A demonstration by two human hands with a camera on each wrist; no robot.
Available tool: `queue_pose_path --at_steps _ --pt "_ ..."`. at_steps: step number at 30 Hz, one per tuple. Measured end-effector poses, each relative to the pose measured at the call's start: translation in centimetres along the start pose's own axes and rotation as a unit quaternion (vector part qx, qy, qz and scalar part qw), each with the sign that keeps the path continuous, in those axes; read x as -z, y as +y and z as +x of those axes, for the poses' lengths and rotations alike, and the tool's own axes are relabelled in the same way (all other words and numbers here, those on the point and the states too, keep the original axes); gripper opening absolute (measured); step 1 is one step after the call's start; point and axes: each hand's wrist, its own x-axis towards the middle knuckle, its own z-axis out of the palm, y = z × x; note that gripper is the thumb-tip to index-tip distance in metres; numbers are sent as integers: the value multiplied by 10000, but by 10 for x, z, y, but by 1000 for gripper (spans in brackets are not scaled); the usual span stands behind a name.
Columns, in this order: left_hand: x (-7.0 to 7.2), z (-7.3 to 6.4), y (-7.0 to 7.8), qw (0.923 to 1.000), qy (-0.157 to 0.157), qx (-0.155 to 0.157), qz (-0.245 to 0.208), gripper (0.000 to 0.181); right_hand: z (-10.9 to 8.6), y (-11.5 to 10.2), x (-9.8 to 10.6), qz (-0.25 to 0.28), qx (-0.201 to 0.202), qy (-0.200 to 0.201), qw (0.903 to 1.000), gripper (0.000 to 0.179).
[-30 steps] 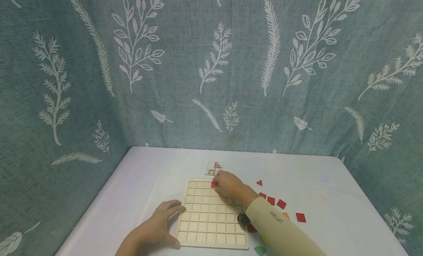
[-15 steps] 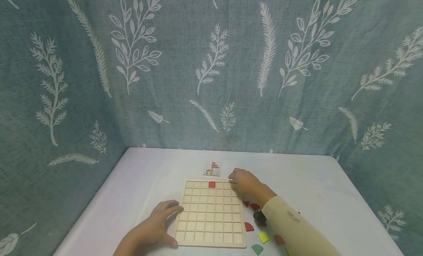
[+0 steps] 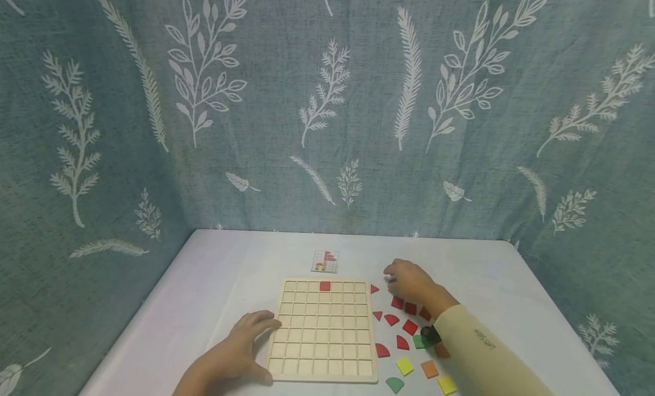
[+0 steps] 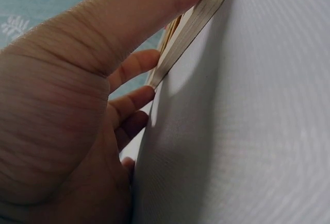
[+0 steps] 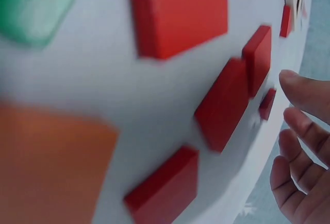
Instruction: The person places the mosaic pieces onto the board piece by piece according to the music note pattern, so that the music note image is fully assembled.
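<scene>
My left hand (image 3: 243,347) rests at the left edge of a pale wooden grid board (image 3: 327,331). Its fingertips and thumb touch the board's side, spread rather than curled round it. A red square tile (image 3: 324,286) sits in a top-row cell. Over the table right of the board, my right hand (image 3: 411,281) hovers with relaxed, slightly bent fingers and holds nothing. Below and beside it lie red square tiles (image 5: 226,105) and a small red piece (image 5: 267,104). In the head view a red triangle tile (image 3: 374,289) lies by the board's upper right edge.
Several loose tiles lie right of the board, among them a yellow square (image 3: 405,366), an orange square (image 3: 429,369), a green quarter-circle (image 3: 394,384) and red quarter-circles (image 3: 382,350). A printed pattern card (image 3: 324,261) lies beyond the board. Leaf-patterned cloth (image 3: 286,112) hangs behind the table.
My right hand has let go of the red square in the top row and moved right, off the board to above the loose red tiles. The left hand stays at the board's edge.
</scene>
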Motion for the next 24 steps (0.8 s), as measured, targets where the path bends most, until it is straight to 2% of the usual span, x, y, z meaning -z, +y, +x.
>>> queue_pose_path --at_steps 4,10,24 --pt "0 0 -1 10000 27 -16 12 103 0 9 -1 -114 -203 37 9997 41" --pt "-1 0 -2 10000 36 -40 -9 102 1 16 -2 15 -502 -61 9987 42" --pt "-1 0 -4 10000 43 -54 68 103 8 16 -7 159 -565 -177 9981 27"
